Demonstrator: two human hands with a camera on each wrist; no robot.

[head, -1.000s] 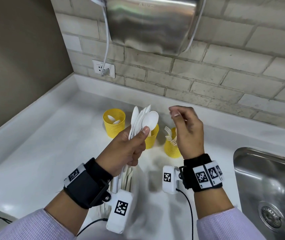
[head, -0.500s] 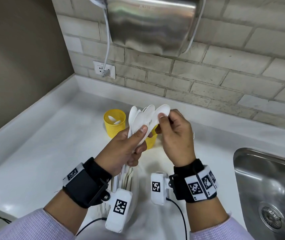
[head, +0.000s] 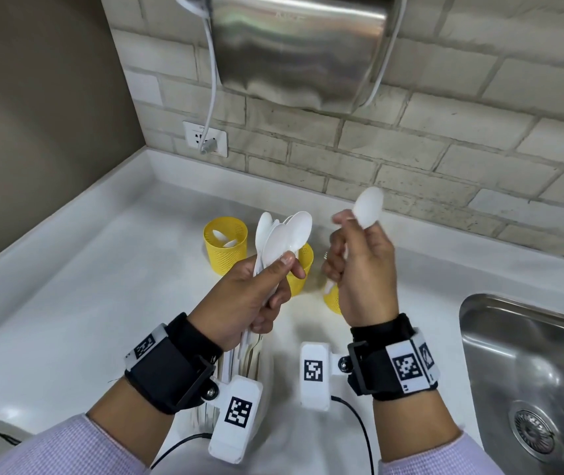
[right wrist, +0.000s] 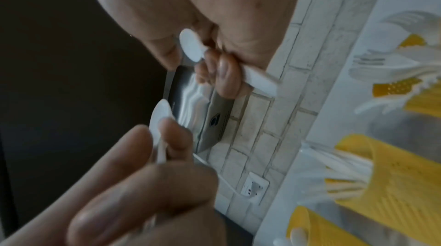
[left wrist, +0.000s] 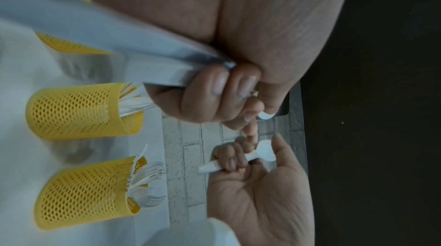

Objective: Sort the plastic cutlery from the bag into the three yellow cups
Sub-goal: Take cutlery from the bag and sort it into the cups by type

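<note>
My left hand (head: 287,269) grips a bundle of white plastic cutlery (head: 284,234), spoon bowls fanned upward; the handles hang down into a clear bag (head: 246,361) below the fist. To its right my right hand (head: 356,231) pinches a single white spoon (head: 369,205), bowl up, apart from the bundle. Three yellow mesh cups stand behind the hands. The left cup (head: 225,248) holds spoons, while the middle cup (head: 303,269) and right cup (head: 333,299) are partly hidden. The left wrist view shows forks in the fork cup (left wrist: 83,193) and the single spoon (left wrist: 262,152).
White counter (head: 85,286) runs into a corner with a brick wall. A steel sink (head: 530,371) lies at the right. A metal hand dryer (head: 301,46) hangs overhead, and its cable runs to a socket (head: 205,138).
My right hand came to the bundle, pinched one spoon and drew it out up and to the right. My left hand kept its grip and barely moved.
</note>
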